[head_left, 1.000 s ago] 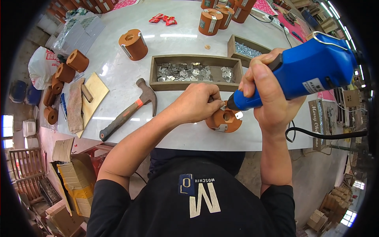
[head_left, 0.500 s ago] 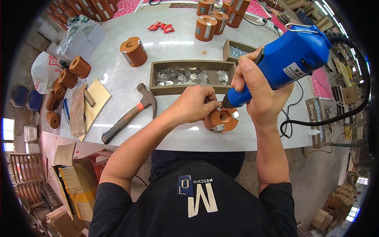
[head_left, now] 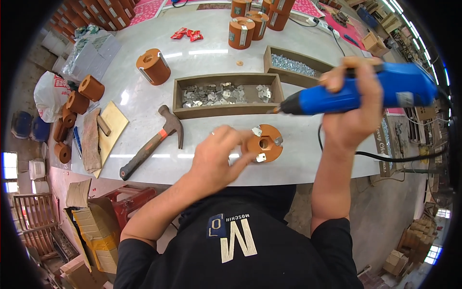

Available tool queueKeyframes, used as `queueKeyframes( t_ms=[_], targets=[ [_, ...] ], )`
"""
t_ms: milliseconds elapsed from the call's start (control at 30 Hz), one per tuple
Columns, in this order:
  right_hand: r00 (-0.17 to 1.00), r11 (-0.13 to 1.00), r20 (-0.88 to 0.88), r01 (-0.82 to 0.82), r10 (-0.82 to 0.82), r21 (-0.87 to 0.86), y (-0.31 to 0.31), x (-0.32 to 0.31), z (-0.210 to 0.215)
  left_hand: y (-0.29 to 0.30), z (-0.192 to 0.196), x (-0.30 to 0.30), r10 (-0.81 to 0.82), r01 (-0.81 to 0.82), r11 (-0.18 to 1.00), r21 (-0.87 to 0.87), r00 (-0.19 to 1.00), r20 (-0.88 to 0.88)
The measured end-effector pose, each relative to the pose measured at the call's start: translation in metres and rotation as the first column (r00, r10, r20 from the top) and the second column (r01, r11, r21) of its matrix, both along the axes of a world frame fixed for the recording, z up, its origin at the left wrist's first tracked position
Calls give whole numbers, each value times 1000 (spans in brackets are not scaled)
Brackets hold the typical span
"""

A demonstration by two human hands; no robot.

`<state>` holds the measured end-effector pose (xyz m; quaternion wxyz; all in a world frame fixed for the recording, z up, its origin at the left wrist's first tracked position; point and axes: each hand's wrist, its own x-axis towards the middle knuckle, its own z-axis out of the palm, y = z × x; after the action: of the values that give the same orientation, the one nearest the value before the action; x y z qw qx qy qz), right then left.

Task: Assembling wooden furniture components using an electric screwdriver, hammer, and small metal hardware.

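Fastening metal brackets onto the round orange wooden block (head_left: 264, 143), which lies flat near the desk (head_left: 207, 62) front edge. Your right hand (head_left: 350, 113) grips the blue electric screwdriver (head_left: 358, 91), lifted clear. Your left hand (head_left: 217, 159), loosely open and empty, touches the block's left edge; next, seating the bit calls for steadying it

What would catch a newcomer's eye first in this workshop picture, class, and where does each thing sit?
First comes the blue electric screwdriver, raised in the right hand above the table's near right part. Below it an orange wooden disc with small metal plates lies near the white table's front edge, the left hand beside it. A claw hammer lies to the left, before a wooden tray of metal plates.
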<state>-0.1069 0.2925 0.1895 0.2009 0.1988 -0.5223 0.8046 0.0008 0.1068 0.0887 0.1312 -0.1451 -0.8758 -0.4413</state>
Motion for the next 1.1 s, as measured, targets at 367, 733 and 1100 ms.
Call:
queueKeyframes(
  t_ms=[367,733,1100],
  targets=[
    [814,814,-4,580,-580,-39,84,-133,-41,7,-28,-10,-304,223,924,-310,921,-245],
    [797,803,146,595,-586,-28,75,-193,-115,-21,2,-29,-395,196,832,-519,867,-304],
    [913,792,76,387,-401,-471,86,-111,-10,-18,0,-18,-333,71,796,-601,880,-338]
  ],
)
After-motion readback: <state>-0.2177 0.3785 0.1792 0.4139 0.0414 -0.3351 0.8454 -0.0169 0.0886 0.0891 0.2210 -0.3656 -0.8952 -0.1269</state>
